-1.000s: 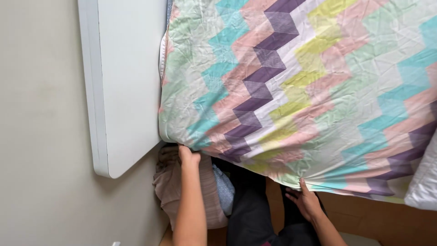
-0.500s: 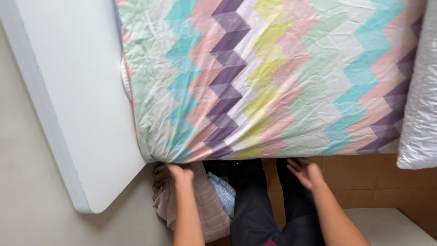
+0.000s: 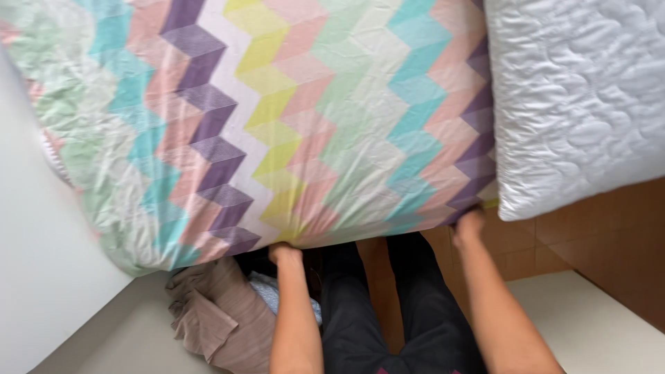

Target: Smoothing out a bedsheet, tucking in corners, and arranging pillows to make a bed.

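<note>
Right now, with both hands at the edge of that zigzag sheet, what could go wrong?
The left hand and right hand grip the zigzag-patterned fitted sheet only along its bottom edge, so the hem might slip off the mattress. The white quilted pillow overhangs the bed edge and could slide off. The crumpled clothes by the legs could trip the person.

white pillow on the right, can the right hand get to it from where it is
Probably yes. The right hand is at the sheet's lower edge, right beside the white pillow's bottom corner, and nothing lies between them.

Mattress under a zigzag-patterned fitted sheet [image 3: 277, 118]; a white quilted pad [image 3: 575, 97] lies across its right side.
</note>
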